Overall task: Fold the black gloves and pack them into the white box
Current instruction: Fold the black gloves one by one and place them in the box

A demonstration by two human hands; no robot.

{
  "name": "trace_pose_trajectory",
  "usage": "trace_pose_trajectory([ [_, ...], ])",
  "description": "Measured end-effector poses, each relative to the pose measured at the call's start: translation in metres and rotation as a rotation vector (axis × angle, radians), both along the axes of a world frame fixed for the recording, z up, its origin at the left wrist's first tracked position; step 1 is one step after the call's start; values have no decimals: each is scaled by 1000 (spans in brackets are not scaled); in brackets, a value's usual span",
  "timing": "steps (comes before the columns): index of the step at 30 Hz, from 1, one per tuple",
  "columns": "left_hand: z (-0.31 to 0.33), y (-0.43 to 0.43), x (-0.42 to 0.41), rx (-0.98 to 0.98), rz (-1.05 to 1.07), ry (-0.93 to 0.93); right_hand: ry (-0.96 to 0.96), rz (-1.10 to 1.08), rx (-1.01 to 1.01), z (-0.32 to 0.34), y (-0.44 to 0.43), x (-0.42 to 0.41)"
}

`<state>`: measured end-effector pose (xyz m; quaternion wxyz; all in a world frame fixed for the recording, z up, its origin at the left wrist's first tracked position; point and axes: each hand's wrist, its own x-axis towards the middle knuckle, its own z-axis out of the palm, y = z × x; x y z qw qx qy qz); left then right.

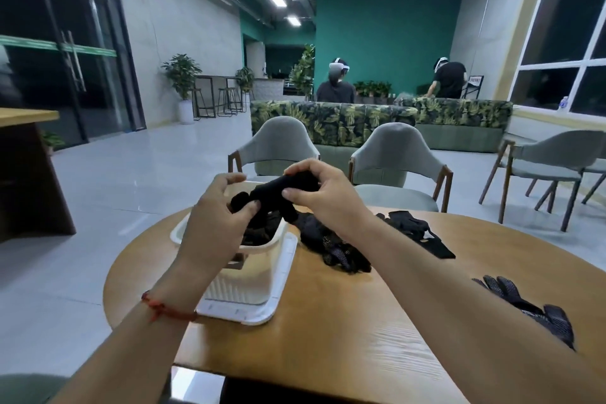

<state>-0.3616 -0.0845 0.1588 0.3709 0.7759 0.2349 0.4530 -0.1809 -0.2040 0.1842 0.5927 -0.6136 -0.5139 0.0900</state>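
Your left hand [226,216] and right hand [323,193] both pinch one black glove [278,192], fingers curled closed on it, held in air above white box [262,249] near table's [328,321] left edge. Glove half-rolled; its fingertips dangle loose, so fold likely springs open if you ease pinch before it sits in box. Box already holds dark gloves; bundle may perch on top and spill. Loose gloves [337,249] just beside box; another pair [537,311] at right edge could slide off.

Nothing is reading clearly here — no brand, label or number. A small framed sign [475,80] is standing beyond the leaf-print sofa [360,118] — its marks too blurred.
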Motion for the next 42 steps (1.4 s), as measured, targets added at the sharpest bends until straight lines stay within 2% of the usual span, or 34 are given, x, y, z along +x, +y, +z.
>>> trace_pose_trajectory([
  [3,3,27,-7,130,-2,176,-142,2,-146,16,34,5],
  [9,-12,43,-6,103,-53,358,-392,23,-578,28,77,7],
  [12,-19,47,-4,104,-27,494,-575,103,-827,23,94,6],
  [15,-26,40,-3,174,68,560,-668,133,-996,17,105,-2],
  [17,-29,35,-2,271,158,574,-725,128,-1052,15,112,-6],
  [20,-31,29,-1,318,250,524,-826,79,-1154,9,123,-12],
  [23,-35,24,-2,385,326,482,-999,5,-1249,-4,131,-20],
  [30,-36,25,-3,407,347,522,-1243,-129,-1120,-4,122,-28],
  [36,-39,28,1,434,349,521,-1029,-32,-1314,9,116,-35],
  [42,-42,30,3,460,359,543,-1144,0,-1406,3,118,-43],
])
